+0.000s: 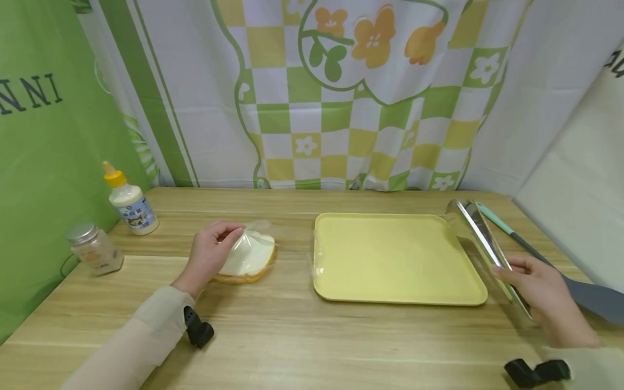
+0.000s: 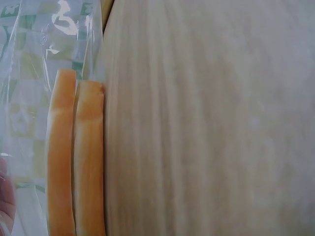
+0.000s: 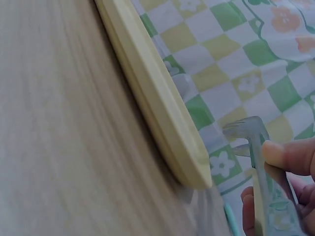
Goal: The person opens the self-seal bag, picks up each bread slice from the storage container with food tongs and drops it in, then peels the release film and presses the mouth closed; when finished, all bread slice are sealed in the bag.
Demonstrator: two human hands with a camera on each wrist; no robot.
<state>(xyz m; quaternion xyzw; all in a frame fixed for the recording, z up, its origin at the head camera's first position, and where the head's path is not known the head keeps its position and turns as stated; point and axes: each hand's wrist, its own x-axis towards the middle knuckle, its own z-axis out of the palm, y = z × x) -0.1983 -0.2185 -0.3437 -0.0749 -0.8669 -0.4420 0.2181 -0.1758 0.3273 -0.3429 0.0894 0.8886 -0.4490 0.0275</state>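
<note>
At the left of the head view my left hand (image 1: 210,254) pinches the upper edge of a clear plastic bag (image 1: 258,226). Inside the bag lie bread slices (image 1: 251,254) with orange-brown crust; the left wrist view shows two crust edges (image 2: 88,157) side by side. Over the right edge of the yellow tray (image 1: 390,260), my right hand (image 1: 541,290) grips metal tongs (image 1: 482,233) between thumb and fingers. The tongs' head points away from me, and in the right wrist view their tips (image 3: 238,130) stand slightly apart with nothing between them.
A squeeze bottle (image 1: 134,208) with a yellow cap and a lidded glass jar (image 1: 96,252) stand at the table's left. To the right, a spatula (image 1: 536,249) with a mint handle end lies beyond the right hand. A checked curtain (image 1: 336,124) hangs behind the table.
</note>
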